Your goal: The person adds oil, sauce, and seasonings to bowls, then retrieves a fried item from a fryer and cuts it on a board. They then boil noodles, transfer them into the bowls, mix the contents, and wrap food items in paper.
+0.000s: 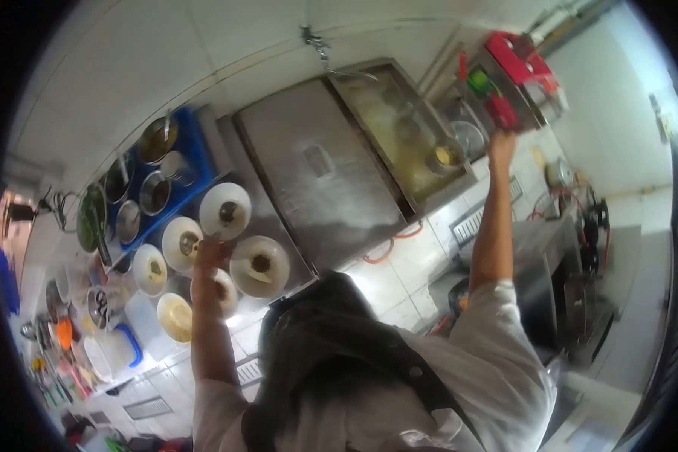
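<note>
My left hand point(212, 252) is over several white bowls, between one with dark contents point(261, 263) and one with pale and brown contents point(181, 242); its fingers are smeared by motion. Another white bowl point(225, 212) stands just above it, and a partly covered bowl point(224, 294) lies under the wrist. At the end of my outstretched right arm, my right hand point(502, 141) is closed at the lower end of a red object point(502, 113). A green item point(478, 81) is just beyond that object.
A steel basin of cloudy liquid point(407, 143) holds a ladle or strainer point(444, 156). Beside it lies a flat steel cover point(316, 162). Metal pots stand on a blue tray point(196, 143) at left. Burners and hoses point(591, 226) are at right; a blue-edged container point(130, 346) is lower left.
</note>
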Demonstrator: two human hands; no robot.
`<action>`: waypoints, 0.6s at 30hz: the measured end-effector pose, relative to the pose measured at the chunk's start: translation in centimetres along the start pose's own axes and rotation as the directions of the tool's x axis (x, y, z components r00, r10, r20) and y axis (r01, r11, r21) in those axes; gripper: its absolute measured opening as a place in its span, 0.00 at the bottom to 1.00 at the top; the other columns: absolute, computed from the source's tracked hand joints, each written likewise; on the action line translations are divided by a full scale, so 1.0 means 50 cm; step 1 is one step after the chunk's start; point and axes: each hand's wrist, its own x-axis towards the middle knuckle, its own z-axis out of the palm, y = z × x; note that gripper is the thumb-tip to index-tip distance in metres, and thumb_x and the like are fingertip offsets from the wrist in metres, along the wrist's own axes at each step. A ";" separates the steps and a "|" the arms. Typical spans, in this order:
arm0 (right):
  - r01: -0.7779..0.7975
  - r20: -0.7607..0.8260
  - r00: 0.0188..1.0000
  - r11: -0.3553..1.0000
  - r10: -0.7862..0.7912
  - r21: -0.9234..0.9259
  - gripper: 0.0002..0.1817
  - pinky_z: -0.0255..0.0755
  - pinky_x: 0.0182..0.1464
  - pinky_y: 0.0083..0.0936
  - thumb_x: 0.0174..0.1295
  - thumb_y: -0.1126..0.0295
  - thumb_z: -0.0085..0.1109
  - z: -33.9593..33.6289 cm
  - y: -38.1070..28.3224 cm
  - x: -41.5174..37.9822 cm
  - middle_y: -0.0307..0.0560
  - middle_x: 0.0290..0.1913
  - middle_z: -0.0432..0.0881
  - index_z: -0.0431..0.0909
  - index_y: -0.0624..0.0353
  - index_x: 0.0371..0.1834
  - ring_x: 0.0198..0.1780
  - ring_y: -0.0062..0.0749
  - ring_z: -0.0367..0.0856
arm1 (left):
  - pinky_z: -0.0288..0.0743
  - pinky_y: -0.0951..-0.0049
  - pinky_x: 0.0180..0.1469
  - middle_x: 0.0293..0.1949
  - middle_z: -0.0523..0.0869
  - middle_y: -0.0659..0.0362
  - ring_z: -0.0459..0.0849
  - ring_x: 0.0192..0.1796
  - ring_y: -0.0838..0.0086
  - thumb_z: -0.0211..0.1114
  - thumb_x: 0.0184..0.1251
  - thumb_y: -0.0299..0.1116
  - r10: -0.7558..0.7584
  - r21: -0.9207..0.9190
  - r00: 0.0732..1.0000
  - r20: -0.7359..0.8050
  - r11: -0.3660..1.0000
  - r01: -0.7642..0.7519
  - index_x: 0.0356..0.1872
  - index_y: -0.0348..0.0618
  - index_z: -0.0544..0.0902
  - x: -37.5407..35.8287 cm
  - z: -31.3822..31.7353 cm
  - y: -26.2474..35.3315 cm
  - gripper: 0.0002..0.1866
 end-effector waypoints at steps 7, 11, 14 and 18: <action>-0.002 0.142 0.990 0.988 -0.020 0.156 0.17 0.73 0.53 0.39 0.63 0.69 0.48 -0.010 -0.006 -0.032 0.67 0.39 0.85 0.84 0.64 0.46 0.48 0.53 0.84 | 0.77 0.53 0.62 0.61 0.73 0.40 0.74 0.64 0.49 0.53 0.70 0.28 -0.479 -0.896 0.872 0.100 0.338 0.288 0.65 0.31 0.65 -0.002 0.033 0.102 0.24; -0.142 0.163 0.980 0.973 0.112 0.184 0.17 0.74 0.36 0.37 0.65 0.66 0.47 -0.024 -0.080 -0.013 0.53 0.26 0.83 0.84 0.64 0.45 0.29 0.42 0.83 | 0.76 0.61 0.62 0.58 0.76 0.43 0.77 0.59 0.54 0.52 0.66 0.23 0.000 0.230 0.999 -0.041 0.973 0.009 0.60 0.28 0.69 0.034 -0.025 -0.034 0.21; -0.237 0.323 0.934 0.938 0.149 0.253 0.13 0.68 0.21 0.29 0.67 0.66 0.48 -0.038 -0.045 -0.028 0.41 0.19 0.74 0.82 0.61 0.40 0.15 0.26 0.71 | 0.76 0.68 0.60 0.55 0.78 0.47 0.79 0.55 0.57 0.53 0.63 0.22 -0.035 0.222 0.998 -0.055 0.974 0.046 0.55 0.27 0.72 -0.021 -0.015 0.122 0.18; -0.398 0.344 0.896 0.853 0.281 0.339 0.16 0.71 0.23 0.23 0.71 0.57 0.53 -0.077 -0.108 -0.026 0.35 0.19 0.69 0.79 0.59 0.39 0.20 0.22 0.73 | 0.77 0.63 0.53 0.42 0.85 0.45 0.84 0.47 0.51 0.65 0.57 0.32 -0.425 -0.895 0.897 -0.121 0.437 0.086 0.50 0.35 0.79 -0.094 0.090 0.398 0.19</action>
